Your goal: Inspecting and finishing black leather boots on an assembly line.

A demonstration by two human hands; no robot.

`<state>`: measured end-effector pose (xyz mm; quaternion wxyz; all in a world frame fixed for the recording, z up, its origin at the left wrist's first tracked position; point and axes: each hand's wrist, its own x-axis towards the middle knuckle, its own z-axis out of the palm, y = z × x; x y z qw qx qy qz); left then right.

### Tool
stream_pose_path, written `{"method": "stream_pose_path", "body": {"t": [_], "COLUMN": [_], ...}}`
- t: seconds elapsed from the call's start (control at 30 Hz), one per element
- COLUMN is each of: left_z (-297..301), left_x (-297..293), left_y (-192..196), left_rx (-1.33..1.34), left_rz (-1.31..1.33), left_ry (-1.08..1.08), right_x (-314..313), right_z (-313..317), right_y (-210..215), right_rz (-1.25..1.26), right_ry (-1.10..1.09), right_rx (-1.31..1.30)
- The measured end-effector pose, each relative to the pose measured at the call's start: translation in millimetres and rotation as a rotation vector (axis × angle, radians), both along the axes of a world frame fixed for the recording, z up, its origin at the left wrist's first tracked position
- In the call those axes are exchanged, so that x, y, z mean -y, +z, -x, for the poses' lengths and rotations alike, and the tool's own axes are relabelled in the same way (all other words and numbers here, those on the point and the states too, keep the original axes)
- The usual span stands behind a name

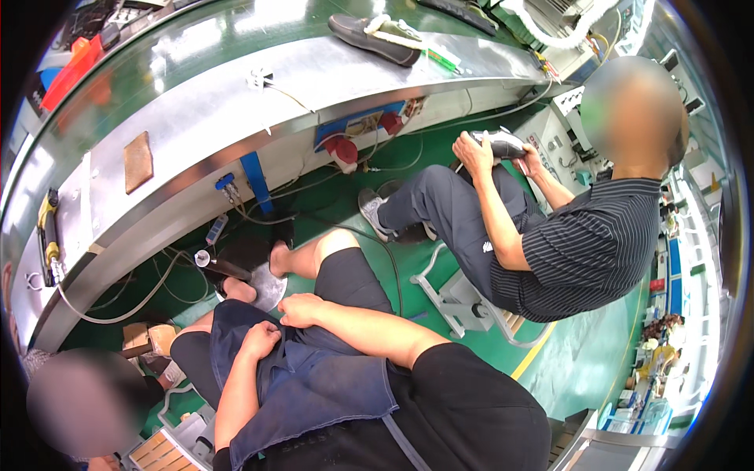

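Note:
My left hand rests on the blue apron over my lap, its fingers curled in. Just to its right, my right hand lies over my thigh with the fingers closed. No object shows in either hand, and a small gap of dark cloth separates them. On the metal-edged bench in front of me lie a dark shoe with pale lining, a green pen-like tool beside it, and a flat brown piece.
A seated co-worker at the right holds a dark shoe in both hands. Another person is at the lower left. A yellow tool with a hose lies at the bench's left end. Cables hang beneath the bench.

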<state>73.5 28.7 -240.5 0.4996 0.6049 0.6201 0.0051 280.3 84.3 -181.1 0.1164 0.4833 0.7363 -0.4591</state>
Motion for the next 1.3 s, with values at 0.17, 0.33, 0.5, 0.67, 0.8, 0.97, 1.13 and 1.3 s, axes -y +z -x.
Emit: {"method": "stream_pose_path", "body": {"t": [0.17, 0.33, 0.5, 0.67, 0.8, 0.97, 1.13, 1.3], "left_z": [3.1, 1.5, 0.3, 2.2, 0.9, 0.1, 0.9, 0.1], "left_x": [2.4, 2.6, 2.2, 2.9, 1.6, 3.0, 3.2, 2.0], "left_y": [-3.9, 2.7, 6.8, 0.4, 6.4, 4.7, 5.1, 6.9], "left_rx": [0.007, -0.028, -0.034, -0.031, -0.025, -0.025, -0.028, -0.029], "left_rz": [0.015, 0.012, -0.005, 0.016, 0.026, 0.034, 0.021, 0.017], "left_ry": [0.015, -0.002, -0.009, 0.002, 0.0, 0.009, 0.0, -0.005], "right_x": [2.2, 4.1, 5.3, 5.4, 4.3, 5.1, 5.4, 4.6], "right_z": [1.8, 2.2, 2.4, 2.5, 2.3, 1.6, 1.4, 1.2], "right_y": [2.2, 0.2, 0.5, 1.1, 3.1, 0.2, -0.8, -1.1], "right_rz": [0.002, -0.011, -0.017, -0.027, -0.02, -0.026, -0.026, -0.016], "right_ry": [-0.026, -0.015, -0.004, -0.015, -0.013, -0.01, 0.0, -0.006], "right_rx": [-0.005, 0.002, 0.014, 0.008, 0.012, 0.015, 0.007, 0.005]}}
